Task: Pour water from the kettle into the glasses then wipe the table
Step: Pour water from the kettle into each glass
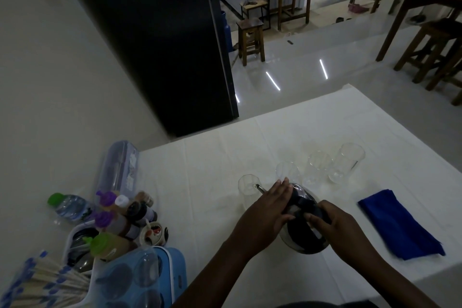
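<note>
Four clear glass tumblers stand in a slanting row on the white table [325,117], running from the leftmost glass [247,186] at 9 o'clock of the row, past the second glass [287,171] and third glass [318,166], to the rightmost glass [346,162] at 2 o'clock. All are smooth, straight-sided cylinders; whether any holds water cannot be told in the dim light.

Kettle [303,220]: polished steel, rounded body, black handle band, tilted toward 10 o'clock, thin spout tip at the rim of the leftmost glass. Right hand [342,229] is wrapped round the black handle at the kettle's 3 o'clock side. Left hand [267,215] lies flat, fingers together, pressed on the lid and upper body at 9 o'clock.

Blue cloth [400,225]: soft, folded oblong, flat on the table at 3 o'clock of the kettle, apart from it and near the right table edge.

Table covering is white, matte, with faint fold creases. Open surface lies between the glasses and the far edge at 12 o'clock, and between the kettle and the clutter at 9 o'clock.

Clutter at 8 o'clock: squeeze bottles [110,220] with purple and green caps, a crumpled plastic water bottle [67,206], a long translucent lidded container [117,170], a blue plastic rack [160,275], bundled sticks [37,282].

Dark refrigerator [155,40] stands at 11 o'clock, beyond the table; glossy tiled floor [300,67] past the far edge.
</note>
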Tool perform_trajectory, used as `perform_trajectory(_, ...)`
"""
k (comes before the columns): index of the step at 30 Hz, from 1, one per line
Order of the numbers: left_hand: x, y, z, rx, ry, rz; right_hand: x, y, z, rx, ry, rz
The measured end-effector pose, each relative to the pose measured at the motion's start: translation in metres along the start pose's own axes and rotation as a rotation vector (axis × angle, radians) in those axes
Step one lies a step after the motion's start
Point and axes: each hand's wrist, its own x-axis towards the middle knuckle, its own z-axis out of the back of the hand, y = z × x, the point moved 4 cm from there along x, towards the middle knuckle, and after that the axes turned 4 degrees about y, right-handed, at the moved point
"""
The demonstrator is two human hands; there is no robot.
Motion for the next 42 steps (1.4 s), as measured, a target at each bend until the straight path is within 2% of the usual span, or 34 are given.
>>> perform_trajectory(42, 0.0016, -0.0018, 0.0071, -0.051, 0.024, 0.054, 0.0055, 0.0048, 0.0066, -0.083, 0.001, 0.012)
